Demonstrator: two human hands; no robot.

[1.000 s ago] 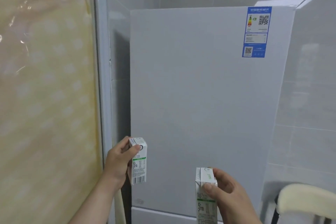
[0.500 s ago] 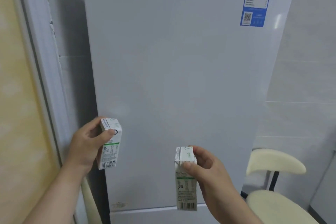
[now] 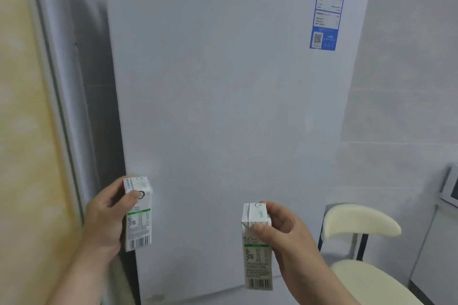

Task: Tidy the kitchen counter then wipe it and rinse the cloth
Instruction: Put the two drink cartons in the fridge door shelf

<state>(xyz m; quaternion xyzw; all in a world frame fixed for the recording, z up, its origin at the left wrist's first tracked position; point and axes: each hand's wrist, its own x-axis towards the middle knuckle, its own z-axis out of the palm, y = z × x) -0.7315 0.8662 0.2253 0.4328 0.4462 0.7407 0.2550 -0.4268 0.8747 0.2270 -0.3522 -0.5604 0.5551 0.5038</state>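
Tall white fridge door w/ blue label fills centre; left hand grips small white-green carton lower left, right hand pinches second white-green carton lower centre.

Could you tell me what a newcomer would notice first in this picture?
Probably the two small cartons low in the frame: the left carton in the left hand, the right carton in the right hand. Behind them a white fridge door fills the middle, with a blue label at its top right.
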